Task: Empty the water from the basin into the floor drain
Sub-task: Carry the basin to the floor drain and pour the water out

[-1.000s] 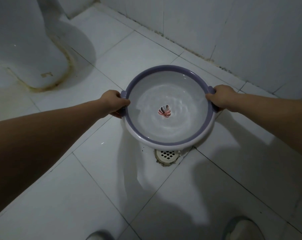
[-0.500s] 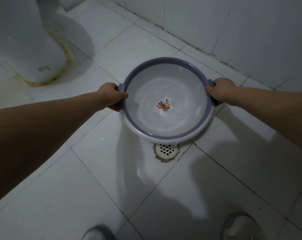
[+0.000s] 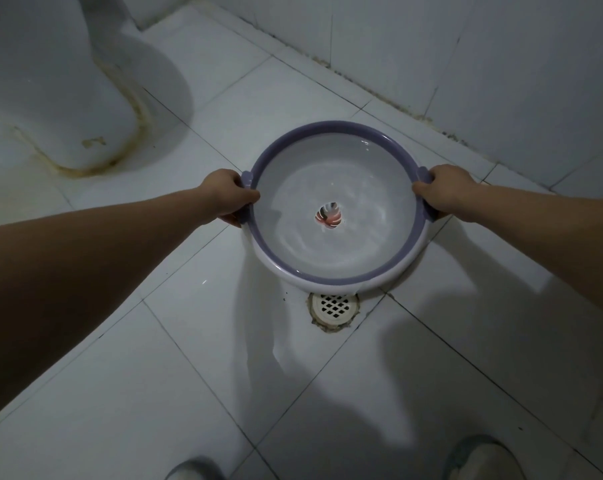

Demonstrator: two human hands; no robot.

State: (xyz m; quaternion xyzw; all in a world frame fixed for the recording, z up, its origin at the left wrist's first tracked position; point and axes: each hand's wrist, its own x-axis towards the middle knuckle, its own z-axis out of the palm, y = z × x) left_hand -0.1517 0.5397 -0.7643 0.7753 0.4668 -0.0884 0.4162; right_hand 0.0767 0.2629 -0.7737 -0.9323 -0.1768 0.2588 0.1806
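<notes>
A round white basin with a purple rim (image 3: 331,125) hangs just above the tiled floor, with rippling water and a small red leaf print at its bottom. My left hand (image 3: 229,197) grips its left handle and my right hand (image 3: 443,192) grips its right handle. The basin's near edge sits right over the far side of the round white floor drain (image 3: 334,305), whose grate shows just below the rim. A wet streak runs across the tile to the left of the drain.
A white toilet base (image 3: 50,98) with stained sealant stands at the far left. A tiled wall (image 3: 466,64) rises behind the basin. My two shoes (image 3: 480,459) show at the bottom edge on the white floor tiles.
The basin has stayed in both hands, hovering beside the drain; more of the drain grate shows in front of its near rim now. The water keeps rippling.
</notes>
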